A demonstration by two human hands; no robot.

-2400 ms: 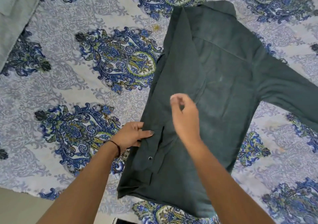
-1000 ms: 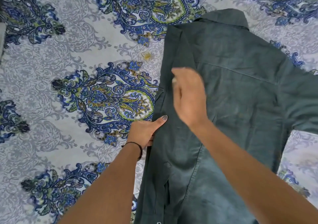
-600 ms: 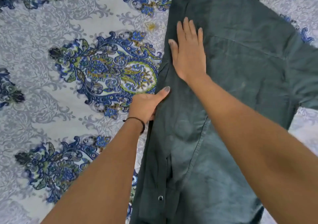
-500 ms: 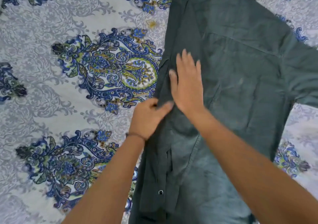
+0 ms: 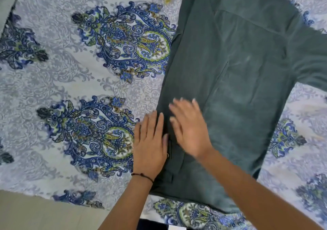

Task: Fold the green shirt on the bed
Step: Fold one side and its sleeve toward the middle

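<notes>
Left hand (image 5: pixel 150 146) and right hand (image 5: pixel 190 130), both flat and released, press the shirt (image 5: pixel 238 88) onto the bed (image 5: pixel 70 88), apparently to set the left fold

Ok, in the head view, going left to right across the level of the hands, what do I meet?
Patterned bedsheet → left hand flat at the shirt's folded edge → right hand on the green shirt → bedsheet again.

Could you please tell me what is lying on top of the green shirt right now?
Both flat hands: left hand on its folded edge, right hand beside it. The cloth beneath them is hidden.
</notes>
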